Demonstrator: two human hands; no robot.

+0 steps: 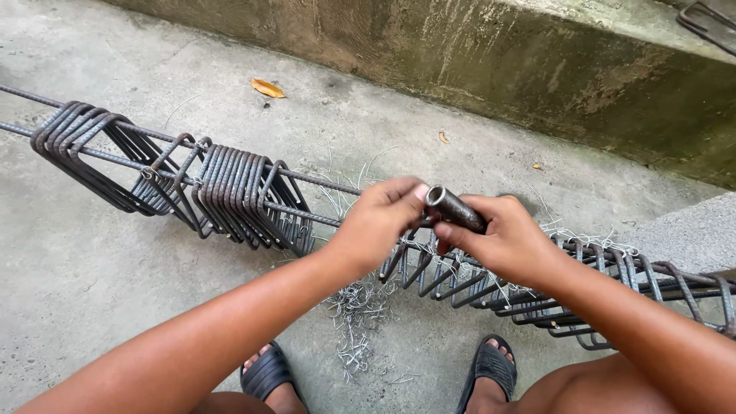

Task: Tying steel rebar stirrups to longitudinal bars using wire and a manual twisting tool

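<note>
We were mid-tie on the rebar cage (230,192), right hand (502,238) clasping the metal tube (458,208), left hand (376,222) pinching at its mouth; twisting seemed due next.

The metal tube (457,208) was dark rusty brown. The rebar stirrups (234,193) were dark grey with ribbed ridges. Loose tie wires (354,322) shone silvery on the pale grey concrete floor (100,268). The sandals (264,373) were black, the dry leaf (267,88) orange.
</note>
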